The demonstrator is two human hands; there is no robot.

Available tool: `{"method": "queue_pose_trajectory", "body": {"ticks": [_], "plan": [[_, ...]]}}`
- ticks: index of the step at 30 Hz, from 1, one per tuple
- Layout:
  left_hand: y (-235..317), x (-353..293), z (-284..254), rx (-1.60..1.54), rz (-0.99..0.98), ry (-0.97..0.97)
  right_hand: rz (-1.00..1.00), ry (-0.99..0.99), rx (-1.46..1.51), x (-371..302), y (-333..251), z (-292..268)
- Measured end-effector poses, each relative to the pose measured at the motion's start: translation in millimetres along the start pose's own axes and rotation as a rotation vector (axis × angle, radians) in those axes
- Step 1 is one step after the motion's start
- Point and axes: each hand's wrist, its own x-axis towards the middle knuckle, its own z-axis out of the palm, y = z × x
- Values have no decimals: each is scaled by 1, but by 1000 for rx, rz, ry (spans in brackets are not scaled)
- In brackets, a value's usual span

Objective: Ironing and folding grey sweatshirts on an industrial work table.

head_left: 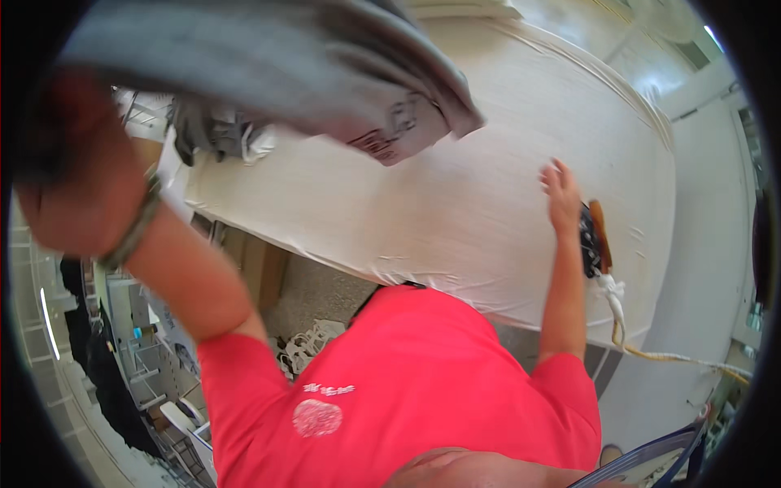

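Lettering [401, 116], seemingly dark, marks grey cloth [268, 69].

Around me, what looks like a garment-pressing workshop: a broad cloth-covered table [480, 220], corded iron [591, 244], heaped grey fabric [207, 134].

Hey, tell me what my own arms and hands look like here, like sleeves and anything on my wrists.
Both arms wear short, bright pinkish-red sleeves, leaving the forearms bare. Your left hand is blurred and partly in shadow, with a greenish-grey band around that wrist. Your right hand has no glove, and no band shows on its wrist.
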Motion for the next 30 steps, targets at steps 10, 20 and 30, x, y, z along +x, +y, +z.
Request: {"method": "queue_pose_trajectory", "body": {"ticks": [10, 20, 30], "plan": [[43, -329, -117, 702, -428, 1222, 577, -177, 915, 9, 39, 37], [-55, -361, -175, 790, -1022, 920, 33, -336, -851, -159, 37, 87], [11, -81, -313, 752, -225, 548, -107, 273, 163, 20, -113, 37]]}}
